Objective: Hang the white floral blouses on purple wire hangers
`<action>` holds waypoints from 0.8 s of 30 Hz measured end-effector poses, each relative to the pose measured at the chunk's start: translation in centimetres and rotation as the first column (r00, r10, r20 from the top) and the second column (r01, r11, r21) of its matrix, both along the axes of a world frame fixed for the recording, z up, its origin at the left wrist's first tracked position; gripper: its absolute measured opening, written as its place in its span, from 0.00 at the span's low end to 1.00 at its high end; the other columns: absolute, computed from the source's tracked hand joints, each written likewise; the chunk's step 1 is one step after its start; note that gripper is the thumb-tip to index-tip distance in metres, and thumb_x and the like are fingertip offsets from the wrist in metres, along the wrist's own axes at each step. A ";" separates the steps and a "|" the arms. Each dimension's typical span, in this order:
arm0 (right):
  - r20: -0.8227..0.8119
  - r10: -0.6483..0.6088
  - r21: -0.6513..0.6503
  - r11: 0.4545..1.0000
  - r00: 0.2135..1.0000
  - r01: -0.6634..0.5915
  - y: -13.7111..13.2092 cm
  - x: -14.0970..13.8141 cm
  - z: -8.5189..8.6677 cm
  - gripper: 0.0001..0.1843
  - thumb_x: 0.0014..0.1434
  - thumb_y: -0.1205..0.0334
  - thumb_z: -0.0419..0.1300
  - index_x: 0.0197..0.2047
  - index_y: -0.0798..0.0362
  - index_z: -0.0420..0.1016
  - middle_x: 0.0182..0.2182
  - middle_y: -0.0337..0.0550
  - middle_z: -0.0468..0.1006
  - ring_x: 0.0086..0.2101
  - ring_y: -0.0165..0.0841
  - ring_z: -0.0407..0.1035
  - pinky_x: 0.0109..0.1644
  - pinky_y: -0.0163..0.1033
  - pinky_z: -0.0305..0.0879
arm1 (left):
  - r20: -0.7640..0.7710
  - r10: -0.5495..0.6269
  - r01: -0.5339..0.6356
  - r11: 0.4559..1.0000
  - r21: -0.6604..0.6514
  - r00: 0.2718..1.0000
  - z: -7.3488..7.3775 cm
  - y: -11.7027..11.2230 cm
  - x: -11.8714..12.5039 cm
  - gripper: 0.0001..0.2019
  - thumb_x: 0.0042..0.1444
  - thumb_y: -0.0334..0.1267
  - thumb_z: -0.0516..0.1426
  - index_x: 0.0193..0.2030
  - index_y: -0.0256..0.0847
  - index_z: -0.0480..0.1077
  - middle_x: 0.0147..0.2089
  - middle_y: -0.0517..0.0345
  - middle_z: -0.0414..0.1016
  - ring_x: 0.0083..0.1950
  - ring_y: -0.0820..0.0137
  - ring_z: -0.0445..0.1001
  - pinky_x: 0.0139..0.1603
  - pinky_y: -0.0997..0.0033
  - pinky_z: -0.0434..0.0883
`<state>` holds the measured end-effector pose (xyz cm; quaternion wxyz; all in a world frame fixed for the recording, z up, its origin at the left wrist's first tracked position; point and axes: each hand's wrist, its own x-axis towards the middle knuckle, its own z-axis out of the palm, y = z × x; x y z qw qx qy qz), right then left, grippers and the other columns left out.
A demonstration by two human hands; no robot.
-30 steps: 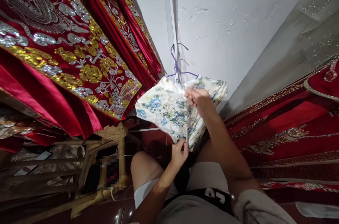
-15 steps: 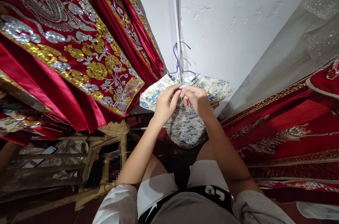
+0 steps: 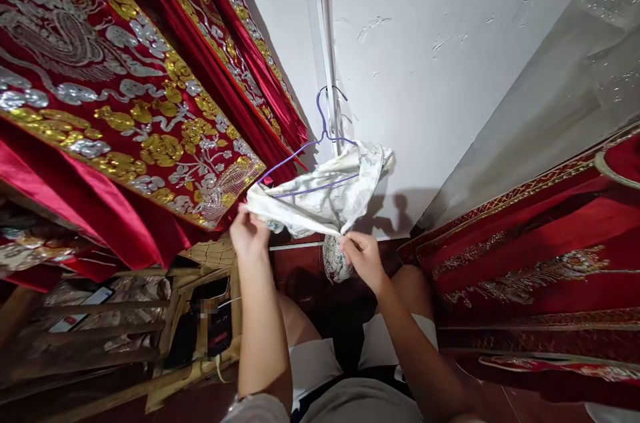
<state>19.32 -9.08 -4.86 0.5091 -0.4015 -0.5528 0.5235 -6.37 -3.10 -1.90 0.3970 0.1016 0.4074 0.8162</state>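
A white floral garment (image 3: 320,193) hangs from a purple hanger (image 3: 295,157) in front of the wall, its neck opening pulled wide. The hanger's left arm is bare and its lower bar shows inside the opening. My left hand (image 3: 250,234) pinches the garment's left edge near the end of the hanger. With fingers closed, my right hand (image 3: 361,255) grips the front edge at the middle. Below my right hand, the lower part of the garment bunches into a narrow hanging roll.
Red costume cloth with gold and silver sequins (image 3: 165,143) hangs at the left. More red embroidered cloth (image 3: 530,263) stands at the right. A bamboo chair (image 3: 165,323) at lower left bears phones (image 3: 83,308). A white pole (image 3: 324,16) runs up the wall.
My hands have moved apart, the left one outward and down, the right one down. The garment has slid off the hanger's left arm and its neck opening now gapes.
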 end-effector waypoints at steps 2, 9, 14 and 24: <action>-0.049 -0.010 -0.052 0.999 0.999 0.007 -0.9 -0.1 -0.6 0.15 0.55 0.55 0.57 0.20 0.50 0.70 0.11 0.33 0.62 0.15 0.27 0.56 0.22 0.35 0.52 | 0.085 -0.113 0.124 0.984 -0.129 0.990 -3.5 -1.2 1.3 0.08 0.62 0.31 0.52 0.31 0.41 0.62 0.27 0.61 0.70 0.32 0.72 0.74 0.44 0.68 0.72; 0.052 0.151 -0.195 0.971 0.987 -0.138 -0.7 3.1 -2.2 0.22 0.57 0.49 0.60 0.16 0.49 0.68 0.12 0.37 0.63 0.18 0.31 0.58 0.25 0.39 0.57 | -0.092 -0.202 0.197 0.979 -0.059 0.975 -7.0 -3.5 7.4 0.08 0.58 0.40 0.58 0.33 0.43 0.62 0.34 0.60 0.71 0.38 0.71 0.74 0.45 0.71 0.70; 0.002 0.056 -0.191 0.980 0.998 -0.054 1.1 3.2 -2.1 0.32 0.60 0.28 0.54 0.31 0.50 0.77 0.27 0.45 0.76 0.31 0.37 0.69 0.35 0.41 0.66 | -0.544 -0.345 0.437 0.898 0.044 0.765 -2.3 -5.5 12.3 0.14 0.63 0.49 0.56 0.32 0.43 0.63 0.35 0.56 0.66 0.37 0.67 0.69 0.41 0.68 0.70; -0.141 0.320 -0.179 0.922 0.937 -0.342 3.1 3.8 4.4 0.35 0.55 0.25 0.59 0.37 0.52 0.79 0.26 0.45 0.77 0.35 0.42 0.75 0.35 0.41 0.71 | -0.925 -0.374 0.641 0.727 -0.249 0.066 3.0 -6.2 12.0 0.13 0.71 0.47 0.51 0.54 0.45 0.69 0.65 0.46 0.68 0.68 0.57 0.65 0.70 0.54 0.60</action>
